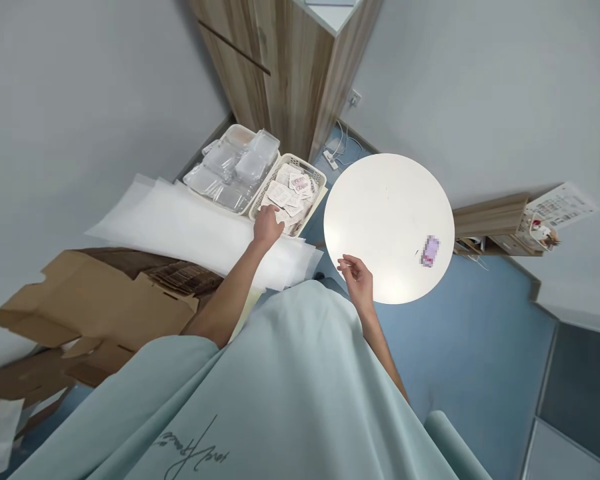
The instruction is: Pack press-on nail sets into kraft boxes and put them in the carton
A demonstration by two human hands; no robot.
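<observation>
My left hand (pixel 268 228) reaches over the near side of a white plastic basket (pixel 321 179), touching or just above the small packets in it. Its index finger and thumb look apart, while the other fingertips are partly hidden. White printed packets (pixel 281 194) lie loosely heaped in this basket, one with a reddish print on top. My right hand (pixel 359 279) hovers by the near left edge of a round white table (pixel 380 207). Its fingers are loosely bent and apart, with nothing visible in them.
Left of the packets, a second basket (pixel 276 167) holds clear plastic boxes (pixel 225 160). White sheets (pixel 180 223) lie before both baskets. Flattened cardboard (pixel 100 307) is at left. A blurred purple item (pixel 430 251) rests on the table. Behind stand a wooden cabinet (pixel 285 73) and a power strip (pixel 330 159).
</observation>
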